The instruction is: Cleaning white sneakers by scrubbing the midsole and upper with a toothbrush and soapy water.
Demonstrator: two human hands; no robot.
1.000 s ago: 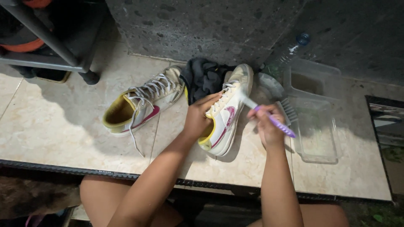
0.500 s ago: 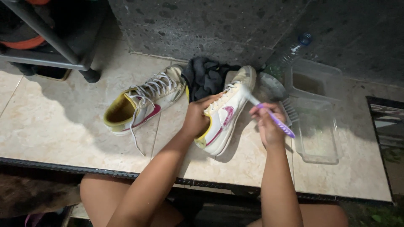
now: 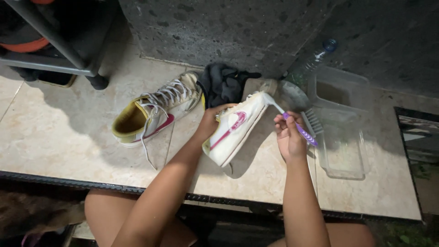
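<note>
While the dark shelf legs (image 3: 93, 77) stand at the far left of the tiled floor (image 3: 59, 137), we find a second sneaker (image 3: 153, 112) lying on its side there, laces trailing loose, untouched by either hand. Just behind it sits a crumpled dark cloth (image 3: 224, 84).

Moving right, our left hand (image 3: 211, 122) has its grip closed around the heel end of the white sneaker (image 3: 235, 128) with the pink mark, holding it tilted off the tiles with the toe pointing up and away. Next comes our right hand (image 3: 289, 137), its grip clenched on a purple toothbrush (image 3: 292, 124) whose white head touches the toe end of the shoe.

Beyond that lie a scrubbing brush (image 3: 312, 121), a round metal bowl (image 3: 292, 93), a clear plastic tray (image 3: 343, 146), and a plastic bottle (image 3: 315, 57) leaning at the stone wall (image 3: 228, 27).

To scrub well, we judge that we should keep the left-hand hold firm so the shoe does not twist, use short strokes along the sole edge, and press lightly, since the slim handle could flex or slip. Turning the shoe bit by bit would bring each soiled patch under the bristles.
</note>
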